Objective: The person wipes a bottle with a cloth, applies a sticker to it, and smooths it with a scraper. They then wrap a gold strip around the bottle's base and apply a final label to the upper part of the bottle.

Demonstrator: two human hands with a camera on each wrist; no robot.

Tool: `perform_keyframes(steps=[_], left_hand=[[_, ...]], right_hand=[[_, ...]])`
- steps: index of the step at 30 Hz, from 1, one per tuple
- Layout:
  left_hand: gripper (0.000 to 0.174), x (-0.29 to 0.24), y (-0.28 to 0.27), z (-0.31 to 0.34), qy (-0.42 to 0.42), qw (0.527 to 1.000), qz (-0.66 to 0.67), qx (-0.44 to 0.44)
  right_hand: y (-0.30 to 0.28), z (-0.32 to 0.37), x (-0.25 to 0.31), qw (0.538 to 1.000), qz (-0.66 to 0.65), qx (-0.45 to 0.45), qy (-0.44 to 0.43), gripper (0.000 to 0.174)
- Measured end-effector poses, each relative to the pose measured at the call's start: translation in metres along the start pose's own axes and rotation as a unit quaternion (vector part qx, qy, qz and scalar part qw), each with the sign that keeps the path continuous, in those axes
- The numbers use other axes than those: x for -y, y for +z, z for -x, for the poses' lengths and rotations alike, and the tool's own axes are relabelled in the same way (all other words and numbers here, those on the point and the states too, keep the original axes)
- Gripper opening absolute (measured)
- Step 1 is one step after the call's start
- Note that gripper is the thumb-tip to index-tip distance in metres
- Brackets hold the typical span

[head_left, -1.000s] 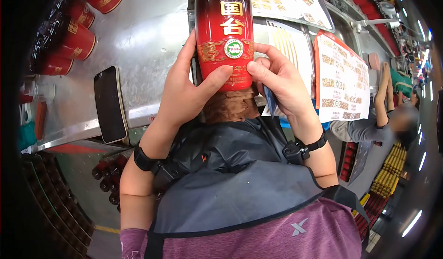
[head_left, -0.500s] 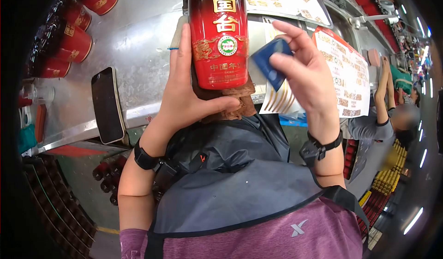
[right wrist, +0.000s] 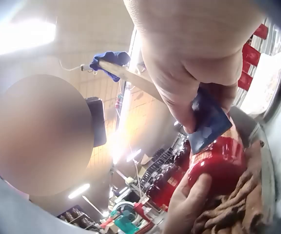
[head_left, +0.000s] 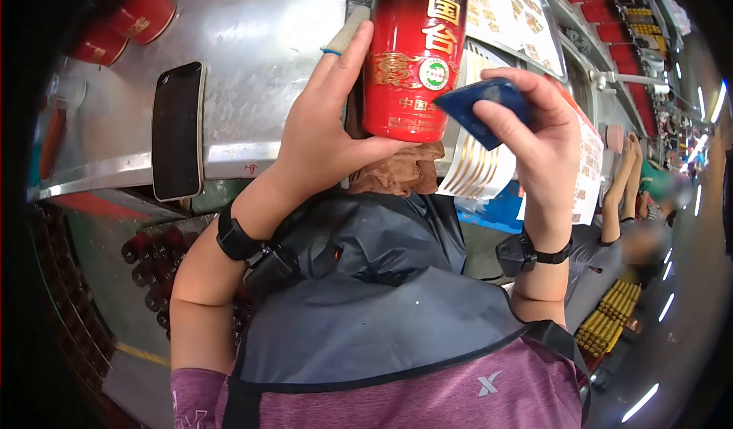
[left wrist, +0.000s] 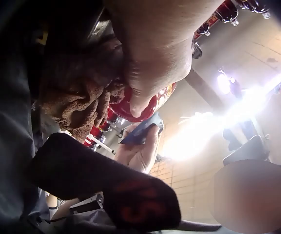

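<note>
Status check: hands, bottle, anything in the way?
Left hand steadying red bottle, thumb along its base. Right hand pinching blue card at bottle's lower side. Brown cloth under base; nothing seen blocking the card.

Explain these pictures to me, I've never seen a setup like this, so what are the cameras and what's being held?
There's no robot here, just a person working with bare hands. The first current picture looks down from a camera worn on the head. The other two come from the left wrist camera and right wrist camera, each showing its hand's work up close.

The left hand holds a red bottle with gold lettering. The right hand pinches a small blue piece between thumb and fingers, close to the bottle; I can't tell what it is.

A phone lies on the metal table, with printed sheets across from it. A brown cloth is by the bottle's base.
</note>
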State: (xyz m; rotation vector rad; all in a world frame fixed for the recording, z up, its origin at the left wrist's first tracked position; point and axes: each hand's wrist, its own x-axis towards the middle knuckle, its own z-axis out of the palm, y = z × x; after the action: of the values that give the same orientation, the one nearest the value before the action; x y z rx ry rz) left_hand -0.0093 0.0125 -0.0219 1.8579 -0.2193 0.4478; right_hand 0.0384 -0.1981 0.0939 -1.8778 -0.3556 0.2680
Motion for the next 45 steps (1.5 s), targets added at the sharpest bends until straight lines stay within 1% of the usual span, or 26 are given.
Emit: perform_keyframes(steps=[1, 2, 4, 6, 7, 8, 11, 12, 13, 15, 17, 19, 20, 22, 23, 25, 28, 34, 37, 38, 39, 40, 41, 43, 44, 45], left_hand=[[0.107, -0.002, -0.001, 0.000, -0.015, 1.000, 0.007, 0.015], [0.107, -0.001, 0.000, 0.000, -0.019, 1.000, 0.007, 0.009], [0.114, 0.003, 0.003, -0.001, 0.050, 0.998, -0.028, -0.033], [0.113, 0.002, 0.002, -0.002, 0.059, 0.997, -0.035, -0.036], [0.113, 0.002, 0.001, -0.002, 0.069, 0.996, -0.044, -0.036], [0.113, 0.001, 0.001, -0.002, 0.067, 0.996, -0.044, -0.039], [0.113, 0.001, 0.001, -0.002, 0.072, 0.995, -0.052, -0.046], [0.113, 0.002, 0.001, -0.002, 0.075, 0.995, -0.054, -0.045], [0.113, 0.002, 0.001, -0.002, 0.077, 0.994, -0.057, -0.044], [0.112, 0.003, 0.002, -0.001, 0.072, 0.995, -0.049, -0.044], [0.111, 0.001, 0.001, -0.001, 0.068, 0.996, -0.039, -0.043], [0.104, -0.003, -0.002, -0.002, 0.063, 0.997, 0.032, -0.027], [0.104, 0.000, -0.001, -0.002, 0.062, 0.997, 0.033, -0.028], [0.095, 0.005, -0.001, -0.002, 0.030, 0.995, 0.090, -0.025], [0.095, 0.004, 0.000, -0.002, 0.030, 0.995, 0.091, -0.025], [0.087, 0.002, 0.001, -0.003, -0.006, 0.994, 0.107, -0.020], [0.084, 0.003, 0.004, -0.004, -0.003, 0.989, 0.142, -0.028], [0.079, 0.004, 0.002, -0.003, -0.012, 0.991, 0.134, -0.019], [0.076, 0.002, 0.000, -0.002, -0.005, 0.991, 0.136, -0.002], [0.076, 0.004, 0.000, -0.002, -0.005, 0.991, 0.136, -0.002], [0.082, 0.007, 0.000, -0.002, -0.004, 0.990, 0.142, -0.006], [0.088, 0.009, 0.000, -0.002, -0.003, 0.989, 0.149, -0.011], [0.088, 0.009, -0.001, -0.001, -0.003, 0.989, 0.149, -0.011], [0.103, 0.004, -0.005, 0.000, 0.034, 0.994, 0.104, 0.016], [0.103, 0.002, -0.005, 0.000, 0.033, 0.994, 0.104, 0.015], [0.109, 0.001, -0.005, 0.000, 0.040, 0.996, 0.072, 0.015]], right_hand=[[-0.001, -0.002, 0.002, 1.000, -0.008, -0.005, 0.008, 0.029], [-0.001, -0.002, 0.003, 1.000, 0.015, 0.018, -0.016, 0.029], [0.002, -0.001, 0.007, 0.998, 0.042, 0.053, -0.020, 0.027], [0.002, -0.004, 0.011, 0.996, 0.055, 0.061, -0.028, 0.027], [0.003, -0.007, 0.014, 0.990, 0.103, 0.077, -0.063, 0.027], [0.003, -0.009, 0.017, 0.980, 0.149, 0.092, -0.097, 0.027], [0.005, -0.014, 0.021, 0.966, 0.194, 0.127, -0.117, 0.028], [0.006, -0.018, 0.018, 0.966, 0.184, 0.112, -0.141, 0.028], [0.006, -0.019, 0.020, 0.966, 0.185, 0.114, -0.141, 0.028], [0.006, -0.020, 0.027, 0.955, 0.213, 0.161, -0.131, 0.028], [0.005, -0.019, 0.030, 0.957, 0.210, 0.160, -0.124, 0.028], [0.002, -0.016, 0.032, 0.982, 0.157, 0.076, -0.078, 0.028], [0.000, -0.012, 0.034, 0.992, 0.118, 0.035, -0.042, 0.028], [-0.003, -0.008, 0.033, 0.995, 0.091, 0.021, -0.039, 0.028], [-0.005, -0.006, 0.031, 0.997, 0.064, 0.005, -0.035, 0.029], [-0.009, -0.002, 0.027, 0.998, 0.062, -0.001, -0.027, 0.030], [-0.013, 0.003, 0.020, 0.997, 0.064, -0.019, -0.039, 0.030], [-0.016, 0.006, 0.017, 0.997, 0.062, -0.028, -0.035, 0.030], [-0.012, 0.002, 0.022, 0.996, 0.084, 0.005, -0.029, 0.031], [-0.010, 0.001, 0.024, 0.996, 0.085, 0.022, -0.021, 0.030], [-0.007, -0.001, 0.025, 0.995, 0.087, 0.040, -0.014, 0.030], [-0.003, -0.002, 0.027, 0.996, 0.078, 0.041, -0.018, 0.029], [-0.001, -0.004, 0.027, 0.996, 0.078, 0.041, -0.018, 0.029], [0.002, -0.010, 0.028, 0.989, 0.107, 0.085, -0.053, 0.029], [0.003, -0.013, 0.028, 0.989, 0.107, 0.086, -0.053, 0.029], [0.005, -0.016, 0.028, 0.983, 0.131, 0.100, -0.075, 0.029]])
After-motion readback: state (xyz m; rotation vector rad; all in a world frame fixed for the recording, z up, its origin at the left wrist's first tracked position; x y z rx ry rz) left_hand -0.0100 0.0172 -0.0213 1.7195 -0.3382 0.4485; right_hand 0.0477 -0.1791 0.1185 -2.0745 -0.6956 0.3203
